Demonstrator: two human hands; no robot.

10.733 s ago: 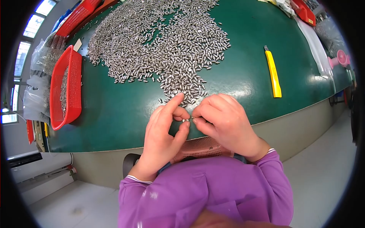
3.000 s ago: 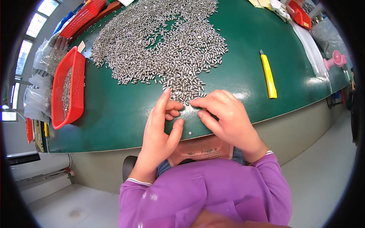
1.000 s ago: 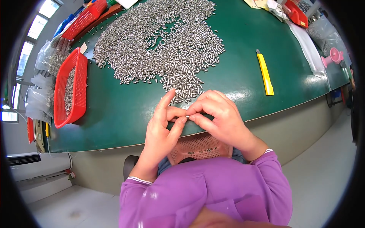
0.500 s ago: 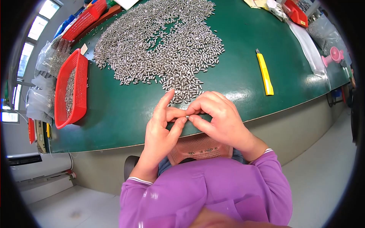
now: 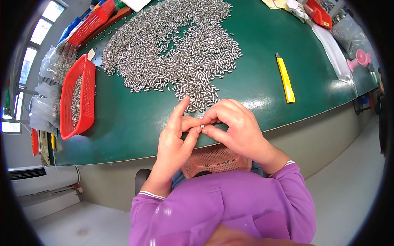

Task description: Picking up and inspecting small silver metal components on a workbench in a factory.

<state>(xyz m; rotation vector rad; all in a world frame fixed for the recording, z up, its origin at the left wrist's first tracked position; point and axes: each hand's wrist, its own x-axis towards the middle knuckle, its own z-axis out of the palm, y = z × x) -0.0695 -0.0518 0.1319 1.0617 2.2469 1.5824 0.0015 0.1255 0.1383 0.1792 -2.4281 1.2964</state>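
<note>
My left hand (image 5: 174, 141) and my right hand (image 5: 234, 127) meet over the near edge of the green table (image 5: 123, 123). Between the fingertips of both hands sits one small silver metal piece (image 5: 202, 128), pinched from both sides. My left index finger points up and away. Just beyond the hands lies the near tip of a big heap of small silver metal pieces (image 5: 176, 53), spread over the table's middle. A pinkish mesh basket (image 5: 215, 160) rests in my lap below the hands, partly hidden by them.
A red basket (image 5: 78, 98) with metal pieces stands at the left. A yellow utility knife (image 5: 285, 78) lies right of the heap. More red baskets (image 5: 92, 22) and clear plastic bags (image 5: 49, 82) sit at the far left; a pink object (image 5: 359, 60) stands at the far right.
Both hands stay at the table edge; over the last second the fingers shifted only slightly around the small piece. The heap and other objects have not moved.
</note>
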